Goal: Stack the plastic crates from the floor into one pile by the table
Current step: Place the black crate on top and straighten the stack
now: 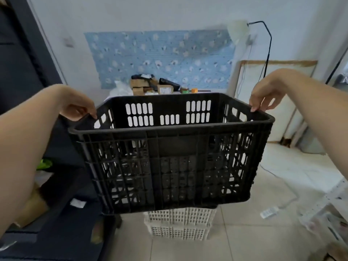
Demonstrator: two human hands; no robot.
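The black crate (169,162) filled the middle and hid most of the white crates (178,223) under it at 6 o'clock. Whether its base touched them could not be told. It also hid nearly all of the table (205,91) at 12 o'clock, bar some cardboard boxes (150,85). The left hand (79,108) at 9 o'clock and the right hand (267,98) at 2 o'clock each pinched a side rim, fingers curled over the edge. Dark furniture (62,185) crowded close at 8 o'clock; tiled floor (244,242) lay open at 5 o'clock, a power strip (269,212) on it.
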